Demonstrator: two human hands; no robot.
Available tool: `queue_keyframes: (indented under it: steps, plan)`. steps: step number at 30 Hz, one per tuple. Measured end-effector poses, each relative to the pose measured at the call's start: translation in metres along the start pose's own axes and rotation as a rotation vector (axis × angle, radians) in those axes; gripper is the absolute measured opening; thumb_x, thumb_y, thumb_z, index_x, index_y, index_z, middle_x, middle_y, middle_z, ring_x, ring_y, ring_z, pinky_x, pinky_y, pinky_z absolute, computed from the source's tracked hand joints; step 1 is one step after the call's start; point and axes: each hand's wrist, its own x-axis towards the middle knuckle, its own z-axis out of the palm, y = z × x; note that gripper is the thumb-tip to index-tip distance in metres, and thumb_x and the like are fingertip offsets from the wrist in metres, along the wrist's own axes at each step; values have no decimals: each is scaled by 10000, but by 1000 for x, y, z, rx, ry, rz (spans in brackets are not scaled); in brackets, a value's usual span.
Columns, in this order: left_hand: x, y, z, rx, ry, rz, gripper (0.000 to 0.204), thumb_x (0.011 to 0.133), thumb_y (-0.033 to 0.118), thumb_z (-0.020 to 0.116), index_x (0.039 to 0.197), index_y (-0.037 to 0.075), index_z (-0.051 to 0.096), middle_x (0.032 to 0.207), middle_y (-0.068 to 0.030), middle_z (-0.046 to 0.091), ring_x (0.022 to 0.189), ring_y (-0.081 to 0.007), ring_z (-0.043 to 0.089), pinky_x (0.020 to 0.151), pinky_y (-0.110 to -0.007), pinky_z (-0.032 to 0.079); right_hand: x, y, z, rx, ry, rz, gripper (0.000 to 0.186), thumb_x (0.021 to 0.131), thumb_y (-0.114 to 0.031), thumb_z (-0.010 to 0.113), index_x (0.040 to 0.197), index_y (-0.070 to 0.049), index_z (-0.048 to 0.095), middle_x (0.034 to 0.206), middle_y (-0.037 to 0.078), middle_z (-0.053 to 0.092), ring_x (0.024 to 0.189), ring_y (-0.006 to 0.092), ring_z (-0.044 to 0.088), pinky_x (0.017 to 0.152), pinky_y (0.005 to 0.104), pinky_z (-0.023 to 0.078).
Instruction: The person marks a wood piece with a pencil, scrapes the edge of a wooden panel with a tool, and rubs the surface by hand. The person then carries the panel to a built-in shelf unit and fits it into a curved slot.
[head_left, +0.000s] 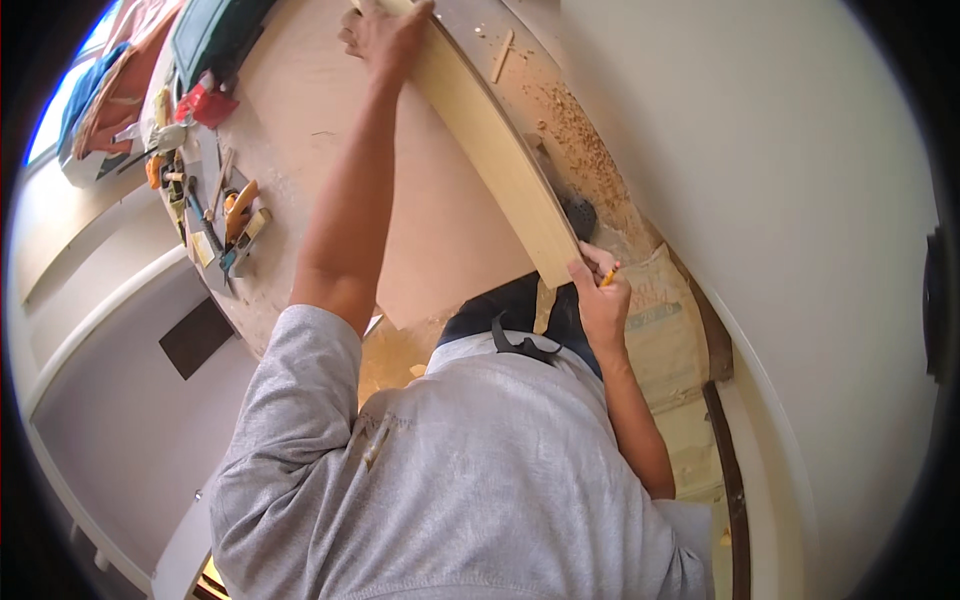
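A long pale wooden board (492, 140) runs slantwise from the far top edge toward my body, lying over a large thin wooden sheet (440, 215). My left hand (388, 38) is stretched far forward, its fingers closed around the board's far part; the board's far end is cut off by the picture's edge. At the near end, my right hand (603, 297) grips the board's corner between thumb and fingers. A yellow pencil (609, 274) sticks out from between the fingers of that same hand.
Hand tools, among them an orange-handled tool (240, 205), lie in a cluster at left, near a red object (207, 103) and a dark green case (210, 40). Wood shavings (575, 125) cover the floor beyond the board, along the white wall (760, 200). A printed sack (660, 320) lies at right.
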Motion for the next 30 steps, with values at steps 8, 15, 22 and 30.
queue_keyframes:
  steps: [8,15,22,30]
  plan:
    - [1,-1,7,-69,11,-35,787,773,435,835,1388,52,528,1359,-273,530,1308,-442,475,1096,-519,409,-3,15,-1,-56,66,-91,347,982,-185,746,1217,68,711,1119,154,769,983,182,704,892,304,541]
    - [-4,9,-1,-110,-29,-31,818,770,446,845,1396,26,527,1358,-276,535,1310,-438,476,1121,-490,395,0,14,-3,-124,80,-141,335,1001,-216,719,1178,68,729,1102,178,771,995,217,719,902,319,542]
    - [-1,-1,7,-104,-31,-24,908,769,521,834,1460,33,504,1426,-259,516,1341,-429,459,1144,-480,377,-5,20,1,-58,118,-123,351,1006,-220,720,1195,76,716,1085,141,768,983,169,697,899,300,536]
    - [3,-49,9,-379,-87,100,966,880,576,703,1566,-22,380,1602,-230,342,1455,-408,328,1192,-490,313,-9,22,8,315,100,104,337,996,-191,738,1188,81,688,1022,44,730,930,75,635,853,237,513]
